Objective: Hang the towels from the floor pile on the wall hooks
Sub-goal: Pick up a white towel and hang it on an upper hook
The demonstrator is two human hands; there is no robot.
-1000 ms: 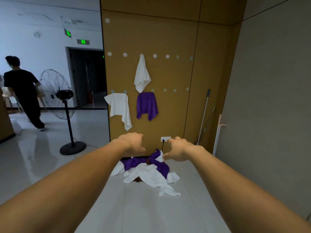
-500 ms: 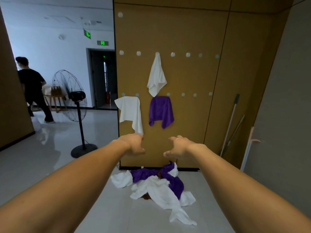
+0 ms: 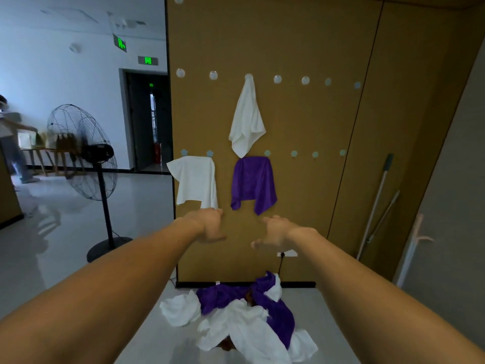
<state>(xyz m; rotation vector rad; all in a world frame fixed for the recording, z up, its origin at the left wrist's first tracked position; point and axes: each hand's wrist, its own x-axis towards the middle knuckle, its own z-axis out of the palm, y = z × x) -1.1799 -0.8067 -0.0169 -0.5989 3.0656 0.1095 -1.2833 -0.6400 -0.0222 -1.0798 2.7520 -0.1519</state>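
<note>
A pile of white and purple towels (image 3: 244, 319) lies on the floor at the foot of a brown wall panel (image 3: 301, 127). Two rows of round hooks (image 3: 277, 79) run across the panel. On them hang a white towel (image 3: 246, 119), a second white towel (image 3: 195, 181) and a purple towel (image 3: 253, 183). Both my arms stretch forward above the pile. My left hand (image 3: 210, 224) and my right hand (image 3: 275, 232) hold nothing, fingers loosely curled, well above the towels.
A standing fan (image 3: 86, 153) is on the left, its round base on the glossy floor. Mop handles (image 3: 378, 203) lean in the right corner beside a grey wall. A wall socket (image 3: 287, 254) sits low on the panel. A person (image 3: 10, 143) stands far left by a table.
I have come closer to the wall, so the hung towels and the floor pile look larger and the pile lies nearer below my hands. The hands stay empty. The person at left has moved.
</note>
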